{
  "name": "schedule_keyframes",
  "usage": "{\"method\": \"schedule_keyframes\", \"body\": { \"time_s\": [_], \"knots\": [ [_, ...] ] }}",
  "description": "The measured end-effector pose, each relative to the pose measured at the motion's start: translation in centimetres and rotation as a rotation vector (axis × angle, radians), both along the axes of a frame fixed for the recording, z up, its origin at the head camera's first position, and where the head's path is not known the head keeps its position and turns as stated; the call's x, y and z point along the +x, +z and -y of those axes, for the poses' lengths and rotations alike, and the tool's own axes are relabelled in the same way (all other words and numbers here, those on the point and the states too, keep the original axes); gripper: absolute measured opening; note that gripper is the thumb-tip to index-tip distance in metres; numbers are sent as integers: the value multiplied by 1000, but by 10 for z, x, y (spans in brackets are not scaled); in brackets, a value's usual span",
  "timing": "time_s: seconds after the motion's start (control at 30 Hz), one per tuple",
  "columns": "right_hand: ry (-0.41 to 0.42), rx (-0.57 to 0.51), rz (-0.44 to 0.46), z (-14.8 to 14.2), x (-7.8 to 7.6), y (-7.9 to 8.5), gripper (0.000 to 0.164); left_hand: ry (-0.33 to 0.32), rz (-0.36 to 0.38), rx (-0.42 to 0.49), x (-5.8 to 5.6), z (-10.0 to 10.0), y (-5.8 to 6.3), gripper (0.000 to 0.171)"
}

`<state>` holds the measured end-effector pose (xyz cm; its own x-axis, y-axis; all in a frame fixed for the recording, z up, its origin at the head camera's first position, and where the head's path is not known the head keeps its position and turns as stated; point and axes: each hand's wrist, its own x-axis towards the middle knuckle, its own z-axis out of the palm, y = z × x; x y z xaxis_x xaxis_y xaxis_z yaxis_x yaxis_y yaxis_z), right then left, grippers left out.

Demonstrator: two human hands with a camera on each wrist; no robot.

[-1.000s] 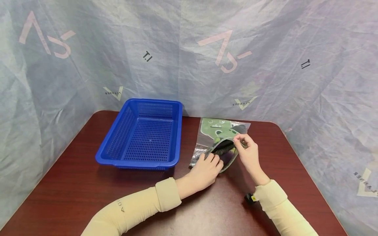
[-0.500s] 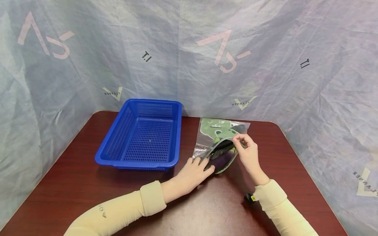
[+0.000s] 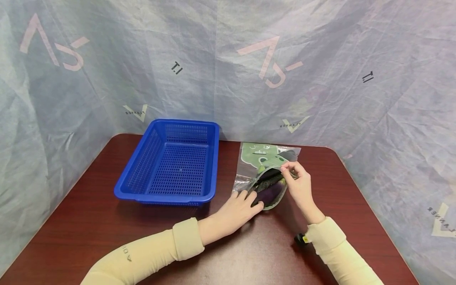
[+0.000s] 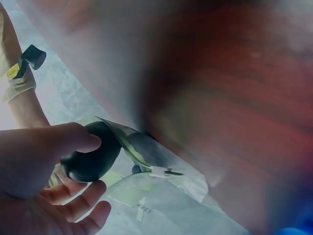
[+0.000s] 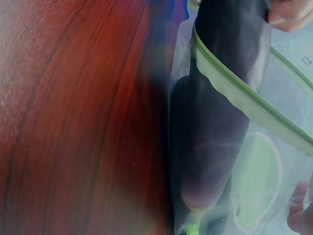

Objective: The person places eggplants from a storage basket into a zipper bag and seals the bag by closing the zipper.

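A clear zip bag (image 3: 246,176) with a green cartoon animal print lies on the table, its mouth spread toward me. Inside the mouth shows a dark purple eggplant (image 3: 270,194), with a dark green, rough-looking vegetable (image 3: 265,183) behind it. My left hand (image 3: 236,211) grips the eggplant's near end, thumb over it and fingers below, as the left wrist view shows. My right hand (image 3: 299,182) pinches the upper right rim of the bag. In the right wrist view the eggplant (image 5: 220,132) lies partly behind the green zip strip (image 5: 244,93), stem end deeper in the bag.
A blue perforated plastic basket (image 3: 178,174) stands left of the bag. A small black device with a yellow label (image 3: 301,239) sits at the right wrist. Grey printed cloth (image 3: 213,79) hangs behind the reddish-brown table (image 3: 270,253).
My left hand has drawn back leftward from the bag's mouth, and more of the eggplant shows; lately it moved slightly right again. The right hand stays at the rim.
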<state>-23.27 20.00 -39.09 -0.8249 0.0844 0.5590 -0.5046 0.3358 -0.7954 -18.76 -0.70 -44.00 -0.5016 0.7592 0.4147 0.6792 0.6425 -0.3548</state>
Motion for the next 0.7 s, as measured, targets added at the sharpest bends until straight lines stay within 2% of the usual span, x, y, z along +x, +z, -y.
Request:
{"method": "schedule_keyframes", "body": {
  "time_s": [0.17, 0.5, 0.7],
  "knots": [
    [2, 3, -1, -1, 1, 0, 8, 5, -15, 22, -2, -9, 0, 21],
    [6, 49, 14, -2, 2, 1, 10, 38, 3, 35, -6, -23, 5, 30],
    [5, 58, 13, -1, 1, 1, 10, 56, -10, 43, -9, -34, 8, 28]
  ]
}}
